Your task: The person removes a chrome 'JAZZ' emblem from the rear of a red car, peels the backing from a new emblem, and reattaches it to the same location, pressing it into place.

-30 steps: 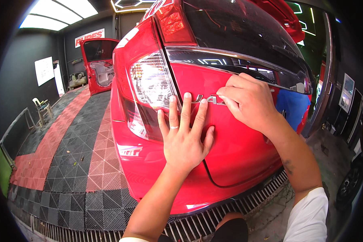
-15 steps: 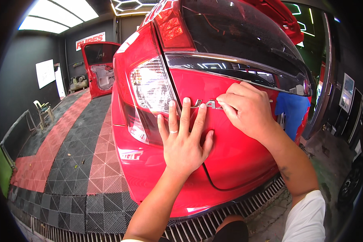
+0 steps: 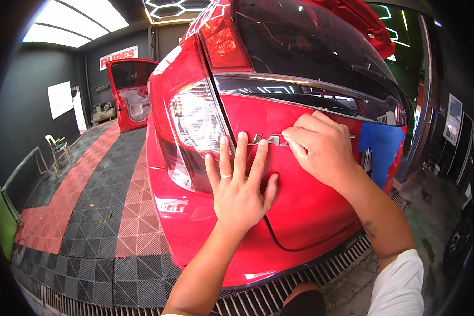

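Observation:
A red hatchback's rear hatch [image 3: 300, 210] fills the middle of the view, with a chrome strip above and chrome badge letters [image 3: 271, 141] on the red panel. My left hand [image 3: 239, 184] lies flat on the panel just below the letters, fingers spread, a ring on one finger. My right hand [image 3: 321, 150] is curled over the letters' right part, fingertips pressing on or pinching them; I cannot see anything held. The tail lamp [image 3: 197, 124] sits just left of both hands.
Black and red floor tiles [image 3: 89, 210] spread to the left, with a drain grate [image 3: 310, 274] under the bumper. An open red car door [image 3: 131, 95] and a small chair [image 3: 58, 145] stand far left. A blue patch [image 3: 382, 147] covers the hatch at right.
The view has shifted slightly and both hands sit a little lower on the hatch. My right hand stays over the badge letters; my left stays flat beneath them.

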Demonstrator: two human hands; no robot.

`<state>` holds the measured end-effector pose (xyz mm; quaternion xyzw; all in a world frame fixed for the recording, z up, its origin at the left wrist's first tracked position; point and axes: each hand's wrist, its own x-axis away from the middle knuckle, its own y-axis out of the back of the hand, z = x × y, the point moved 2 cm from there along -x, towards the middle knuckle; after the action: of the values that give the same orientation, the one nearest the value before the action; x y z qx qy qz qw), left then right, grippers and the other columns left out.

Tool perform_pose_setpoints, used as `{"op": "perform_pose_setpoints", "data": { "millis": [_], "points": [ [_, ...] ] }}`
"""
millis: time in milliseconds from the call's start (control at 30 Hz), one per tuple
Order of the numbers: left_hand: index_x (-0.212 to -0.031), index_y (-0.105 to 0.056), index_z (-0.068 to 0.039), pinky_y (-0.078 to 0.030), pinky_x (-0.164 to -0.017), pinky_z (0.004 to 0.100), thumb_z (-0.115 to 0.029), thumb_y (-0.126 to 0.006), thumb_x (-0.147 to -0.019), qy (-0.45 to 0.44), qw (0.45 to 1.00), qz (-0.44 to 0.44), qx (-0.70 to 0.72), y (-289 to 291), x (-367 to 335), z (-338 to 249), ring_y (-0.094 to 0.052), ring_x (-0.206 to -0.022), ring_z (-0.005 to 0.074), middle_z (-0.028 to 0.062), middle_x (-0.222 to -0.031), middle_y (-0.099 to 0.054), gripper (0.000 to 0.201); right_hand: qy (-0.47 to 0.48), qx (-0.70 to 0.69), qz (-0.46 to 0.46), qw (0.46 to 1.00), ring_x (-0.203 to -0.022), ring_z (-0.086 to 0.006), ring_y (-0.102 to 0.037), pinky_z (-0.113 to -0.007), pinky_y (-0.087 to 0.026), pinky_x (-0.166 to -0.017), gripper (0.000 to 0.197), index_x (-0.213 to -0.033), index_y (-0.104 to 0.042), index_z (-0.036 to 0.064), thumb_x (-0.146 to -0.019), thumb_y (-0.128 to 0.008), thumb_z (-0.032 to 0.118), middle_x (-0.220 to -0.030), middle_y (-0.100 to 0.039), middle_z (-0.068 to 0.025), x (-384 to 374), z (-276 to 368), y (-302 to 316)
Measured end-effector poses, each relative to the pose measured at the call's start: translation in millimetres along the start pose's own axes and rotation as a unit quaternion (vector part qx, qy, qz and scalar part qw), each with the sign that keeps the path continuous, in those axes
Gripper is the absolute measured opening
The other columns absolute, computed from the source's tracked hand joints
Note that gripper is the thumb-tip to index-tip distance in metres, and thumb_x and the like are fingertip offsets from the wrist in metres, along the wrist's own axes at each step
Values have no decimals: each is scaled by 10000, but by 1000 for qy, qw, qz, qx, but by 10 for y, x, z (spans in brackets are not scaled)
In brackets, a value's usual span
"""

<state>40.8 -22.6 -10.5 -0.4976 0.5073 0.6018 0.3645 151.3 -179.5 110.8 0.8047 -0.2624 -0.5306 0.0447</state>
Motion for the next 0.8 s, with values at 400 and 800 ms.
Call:
{"op": "perform_pose_setpoints", "data": {
  "millis": [400, 800],
  "points": [
    [-1689, -654, -224, -163, -1405, 667, -466, -810, -992, 2, 1000, -1, 0, 5, -8, -22, -352, -1727, 462, 197, -1837, -461, 754, -12, 9, -36, 999, -843, -217, -694, -388, -617, -690, 106, -964, -855, 98, -863, -890, 88, -904, -706, 1, 65, 3, -65],
    [-1682, -662, -227, -166, -1403, 668, -460, -820, -983, 1, 1000, -1, -6, 3, -13, -20, -342, -1730, 460, 196, -1837, -459, 753, -11, -23, -69, 997, -879, -239, -689, -388, -611, -738, 123, -978, -871, 65, -862, -904, 42, -918, -698, -32, 104, 5, -100]
  ]
}}
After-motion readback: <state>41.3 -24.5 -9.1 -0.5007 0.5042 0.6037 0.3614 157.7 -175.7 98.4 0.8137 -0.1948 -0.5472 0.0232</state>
